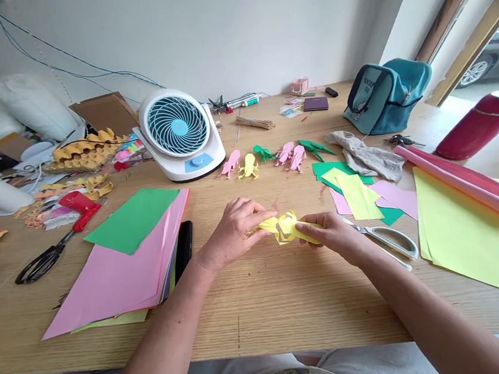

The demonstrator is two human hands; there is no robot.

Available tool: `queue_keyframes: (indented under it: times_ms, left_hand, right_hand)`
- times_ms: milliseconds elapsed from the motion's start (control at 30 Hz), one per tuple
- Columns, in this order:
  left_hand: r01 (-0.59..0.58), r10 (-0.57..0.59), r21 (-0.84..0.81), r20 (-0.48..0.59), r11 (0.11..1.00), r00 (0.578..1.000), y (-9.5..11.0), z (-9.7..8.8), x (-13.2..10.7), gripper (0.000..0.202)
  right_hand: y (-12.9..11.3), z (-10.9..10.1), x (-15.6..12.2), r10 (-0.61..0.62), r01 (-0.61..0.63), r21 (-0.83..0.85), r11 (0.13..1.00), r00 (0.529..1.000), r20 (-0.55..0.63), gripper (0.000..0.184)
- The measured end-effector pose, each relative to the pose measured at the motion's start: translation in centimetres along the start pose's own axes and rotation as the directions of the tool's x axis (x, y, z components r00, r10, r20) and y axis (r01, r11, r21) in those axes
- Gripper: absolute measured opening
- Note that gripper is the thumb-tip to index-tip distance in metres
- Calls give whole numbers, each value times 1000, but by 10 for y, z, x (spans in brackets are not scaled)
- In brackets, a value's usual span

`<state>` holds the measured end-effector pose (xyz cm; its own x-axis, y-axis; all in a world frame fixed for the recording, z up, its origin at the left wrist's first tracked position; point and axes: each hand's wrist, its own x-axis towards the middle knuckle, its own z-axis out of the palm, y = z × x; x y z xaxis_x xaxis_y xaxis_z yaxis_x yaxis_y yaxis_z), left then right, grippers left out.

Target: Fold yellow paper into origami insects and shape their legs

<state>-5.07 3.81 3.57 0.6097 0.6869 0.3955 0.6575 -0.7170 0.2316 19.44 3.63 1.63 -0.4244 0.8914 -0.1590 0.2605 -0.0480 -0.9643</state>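
Between my two hands, just above the table's middle, is a yellow origami figure [287, 223] with thin folded legs. My left hand [242, 224] pinches its left end, fingers closed over the paper. The right end is gripped by my right hand [326, 230], thumb on top; the fingers beneath are partly hidden. Beyond my hands stands a row of small folded paper animals: a pink one [230, 164], a yellow one [248, 167], green ones and more pink ones. White-handled scissors [391, 243] lie beside my right wrist.
To the left lie a pink paper stack [120, 280], a black phone [183, 251] and black-handled scissors [46, 262]. A white fan [180, 132] stands behind. Rightward are paper scraps [358, 192], a grey cloth [369, 155], yellow sheets [476, 239], a red bottle [479, 125] and a teal bag [387, 96].
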Motion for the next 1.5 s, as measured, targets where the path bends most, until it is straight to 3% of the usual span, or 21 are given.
queue_keyframes:
  times_ms: [300, 567, 1500]
  left_hand:
    - [5, -4, -37, 19, 999, 1000, 2, -1, 0, 36]
    - [-2, 0, 24, 66, 1000, 998, 5, -3, 0, 38]
    - [15, -17, 49, 48, 999, 999, 5, -4, 0, 32]
  right_hand:
    - [6, 0, 2, 10, -11, 19, 1000, 998, 56, 43]
    - [9, 1, 3, -11, 13, -99, 995, 1000, 17, 38]
    - [8, 1, 2, 25, -22, -71, 997, 999, 44, 38]
